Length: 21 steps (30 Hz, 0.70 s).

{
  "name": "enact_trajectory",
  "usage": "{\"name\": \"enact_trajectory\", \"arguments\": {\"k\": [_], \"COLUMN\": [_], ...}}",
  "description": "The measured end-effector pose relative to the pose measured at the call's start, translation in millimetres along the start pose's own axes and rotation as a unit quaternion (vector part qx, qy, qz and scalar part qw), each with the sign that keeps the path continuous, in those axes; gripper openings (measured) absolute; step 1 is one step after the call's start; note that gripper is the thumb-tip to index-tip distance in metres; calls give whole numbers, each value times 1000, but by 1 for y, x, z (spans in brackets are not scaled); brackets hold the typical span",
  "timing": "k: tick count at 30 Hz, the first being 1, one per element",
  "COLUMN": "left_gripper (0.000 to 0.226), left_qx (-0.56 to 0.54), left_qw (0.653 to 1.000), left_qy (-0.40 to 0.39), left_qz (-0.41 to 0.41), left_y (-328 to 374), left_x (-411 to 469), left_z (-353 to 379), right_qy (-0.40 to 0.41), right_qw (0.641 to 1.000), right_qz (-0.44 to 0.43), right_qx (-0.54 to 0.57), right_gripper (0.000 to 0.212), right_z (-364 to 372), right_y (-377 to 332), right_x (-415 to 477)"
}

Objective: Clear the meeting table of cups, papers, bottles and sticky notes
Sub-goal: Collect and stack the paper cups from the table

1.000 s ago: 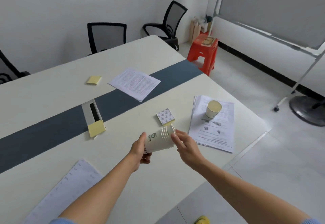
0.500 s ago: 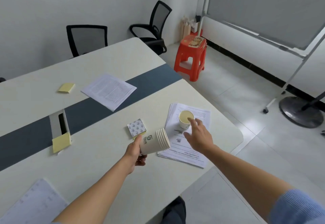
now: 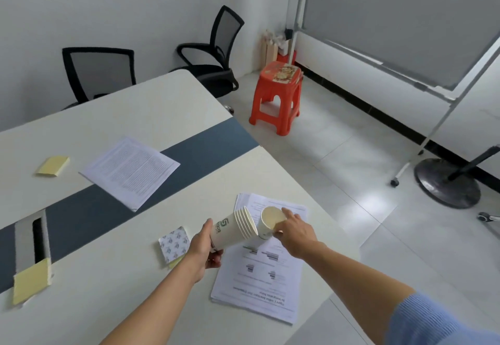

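Tilted cup stack (image 3: 232, 229) in left hand (image 3: 201, 252), right hand (image 3: 296, 232) around a single cup (image 3: 270, 221) atop papers (image 3: 259, 285)

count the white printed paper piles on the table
2: one white printed sheet across the dark blue strip; one stack near the edge, below the right hand. More may lie off-frame.

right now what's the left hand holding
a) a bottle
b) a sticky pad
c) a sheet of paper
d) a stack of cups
d: the left hand grips a stack of cups tipped on its side, while the right hand holds the single cup.
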<state>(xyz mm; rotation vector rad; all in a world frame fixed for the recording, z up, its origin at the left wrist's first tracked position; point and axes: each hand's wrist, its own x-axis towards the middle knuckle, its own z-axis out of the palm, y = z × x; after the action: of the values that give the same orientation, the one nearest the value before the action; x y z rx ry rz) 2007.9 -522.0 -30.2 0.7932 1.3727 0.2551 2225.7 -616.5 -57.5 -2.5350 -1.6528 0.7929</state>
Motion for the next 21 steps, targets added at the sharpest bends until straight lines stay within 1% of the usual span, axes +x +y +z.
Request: {"name": "enact_trajectory", "arguments": {"k": [2,4,6,8,10,12,14,16,17,21], "left_gripper": [54,55,56,57,57,56,55,55,55,55], "left_qx": [20,38,64,89,73,76,104,127,134,179], "left_qw": [1000,999,997,993,993,990,984,979,977,959], "left_qy": [-6,-12,-31,-66,-84,-111,-138,-154,-160,-211], "left_qz": [1,8,22,30,30,29,32,43,51,66], "left_y": [13,25,38,49,54,57,56,56,56,36], "left_x": [6,11,14,12,12,10,4,-2,-5,-36], "left_z": [13,28,53,99,121,153,201,242,255,362], "right_qy": [60,115,162,197,212,231,257,266,267,270], "right_qw": [991,969,943,918,907,893,873,856,855,862], "right_qz": [26,46,52,48,27,32,54,65,65,75], "right_qx": [115,212,287,342,363,386,411,439,440,422], "right_gripper": [27,26,24,25,24,23,22,21,20,23], "right_z": [-18,-41,-71,-99,-112,-118,-121,-123,-122,-127], "right_y": [8,19,37,67,76,97,137,173,183,266], "right_x": [0,-2,-6,-25,-38,-54,-76,-94,-101,-157]}}
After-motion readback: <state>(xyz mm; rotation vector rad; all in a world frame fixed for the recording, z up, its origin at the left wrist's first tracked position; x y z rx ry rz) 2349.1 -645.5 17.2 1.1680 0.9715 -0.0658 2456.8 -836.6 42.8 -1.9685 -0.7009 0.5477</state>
